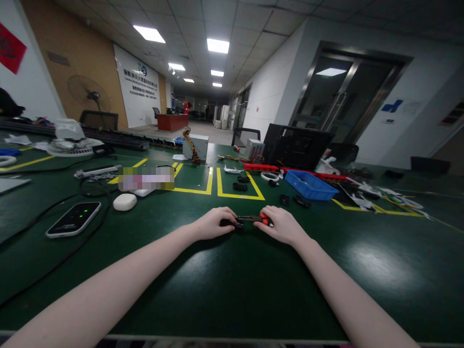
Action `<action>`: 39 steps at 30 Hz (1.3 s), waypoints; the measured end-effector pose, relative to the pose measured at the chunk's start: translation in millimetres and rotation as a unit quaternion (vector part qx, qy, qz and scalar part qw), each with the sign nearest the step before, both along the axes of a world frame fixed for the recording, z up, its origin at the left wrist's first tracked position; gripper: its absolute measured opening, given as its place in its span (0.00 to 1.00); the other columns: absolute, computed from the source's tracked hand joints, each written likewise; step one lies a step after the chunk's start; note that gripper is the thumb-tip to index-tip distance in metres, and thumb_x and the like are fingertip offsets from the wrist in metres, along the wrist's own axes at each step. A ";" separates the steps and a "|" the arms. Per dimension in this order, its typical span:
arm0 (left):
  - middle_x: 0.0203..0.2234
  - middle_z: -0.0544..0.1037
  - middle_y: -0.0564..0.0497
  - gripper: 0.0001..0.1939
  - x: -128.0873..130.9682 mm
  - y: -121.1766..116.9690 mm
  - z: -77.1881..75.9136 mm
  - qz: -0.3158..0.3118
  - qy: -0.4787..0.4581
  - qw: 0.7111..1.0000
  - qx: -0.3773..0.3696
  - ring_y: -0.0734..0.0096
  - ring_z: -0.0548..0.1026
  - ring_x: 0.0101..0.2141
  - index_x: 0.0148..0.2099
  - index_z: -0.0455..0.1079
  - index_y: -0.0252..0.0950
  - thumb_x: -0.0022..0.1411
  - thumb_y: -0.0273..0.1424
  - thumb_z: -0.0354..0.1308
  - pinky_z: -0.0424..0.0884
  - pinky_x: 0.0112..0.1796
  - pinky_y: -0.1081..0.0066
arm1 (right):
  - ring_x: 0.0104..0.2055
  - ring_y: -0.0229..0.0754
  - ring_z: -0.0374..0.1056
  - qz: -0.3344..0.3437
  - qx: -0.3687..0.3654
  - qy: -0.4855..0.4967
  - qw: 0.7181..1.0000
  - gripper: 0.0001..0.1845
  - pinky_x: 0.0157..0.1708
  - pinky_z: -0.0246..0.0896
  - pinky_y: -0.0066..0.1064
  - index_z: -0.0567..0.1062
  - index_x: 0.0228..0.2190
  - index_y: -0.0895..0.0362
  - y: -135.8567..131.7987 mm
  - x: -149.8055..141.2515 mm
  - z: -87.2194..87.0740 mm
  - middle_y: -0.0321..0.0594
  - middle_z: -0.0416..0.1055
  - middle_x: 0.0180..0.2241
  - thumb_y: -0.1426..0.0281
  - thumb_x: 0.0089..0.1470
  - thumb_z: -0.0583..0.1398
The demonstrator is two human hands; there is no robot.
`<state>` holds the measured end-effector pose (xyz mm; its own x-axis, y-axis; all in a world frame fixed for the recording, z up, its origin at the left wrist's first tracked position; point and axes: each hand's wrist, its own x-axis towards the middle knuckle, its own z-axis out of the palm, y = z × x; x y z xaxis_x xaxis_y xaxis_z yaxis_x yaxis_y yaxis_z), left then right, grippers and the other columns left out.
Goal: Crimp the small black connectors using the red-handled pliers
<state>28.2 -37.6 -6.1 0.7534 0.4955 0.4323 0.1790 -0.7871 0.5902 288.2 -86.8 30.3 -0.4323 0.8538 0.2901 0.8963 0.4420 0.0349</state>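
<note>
Over the middle of the green table, my left hand [216, 223] is closed on a small black part [238, 224], most of which the fingers hide. Facing it, my right hand [281, 224] is wrapped round the red handles of a pair of pliers [266, 219]. The pliers' jaws point left and reach the black part by my left fingertips; whether they grip it I cannot tell. Beyond the hands, several small black parts [239, 186] lie in and beside a yellow-taped rectangle. A coiled black piece [301, 201] rests to the right of it.
A blue tray [311, 185] stands right of centre, with a red power strip [263, 167] behind it. On the left lie a white device with green lights [74, 220], a white rounded case [124, 202] and black cables. A metal power supply box [197, 147] stands farther back.
</note>
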 end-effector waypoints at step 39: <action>0.38 0.73 0.48 0.02 10.7 -2.8 -0.1 0.095 0.012 0.992 -0.082 0.66 0.73 0.40 0.33 0.76 0.34 0.58 0.27 0.64 0.68 0.46 0.66 | 0.34 0.44 0.66 0.042 0.020 -0.015 0.999 0.16 0.34 0.56 0.34 0.68 0.33 0.55 8.2 0.0 -6.1 0.41 0.71 0.33 0.54 0.57 0.57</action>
<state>38.9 -40.4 -6.2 0.6487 0.6916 0.3176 0.3301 -0.6317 0.7014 288.2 -78.6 24.2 -0.5117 0.8014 0.3096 0.8539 0.5140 0.0809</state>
